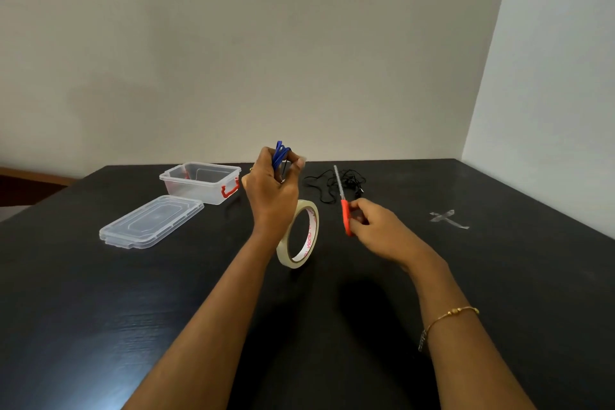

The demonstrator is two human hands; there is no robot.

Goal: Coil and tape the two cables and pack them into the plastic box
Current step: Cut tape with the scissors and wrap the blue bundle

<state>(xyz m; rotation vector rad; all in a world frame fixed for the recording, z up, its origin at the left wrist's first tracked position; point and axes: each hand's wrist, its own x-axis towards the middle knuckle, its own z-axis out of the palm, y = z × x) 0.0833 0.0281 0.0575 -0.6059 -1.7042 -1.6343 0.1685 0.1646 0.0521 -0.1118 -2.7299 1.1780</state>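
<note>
My left hand holds a coiled blue cable raised above the table, fingers curled round the bundle. A roll of pale tape hangs beside my left wrist, off the table top. My right hand grips red-handled scissors, blades pointing up and away. A loose black cable lies tangled on the table behind the scissors. The clear plastic box with red clips stands open at the back left, nothing visible inside.
The box's clear lid lies flat in front of the box. A taped cross marks the dark table at the right. Walls stand close behind and to the right.
</note>
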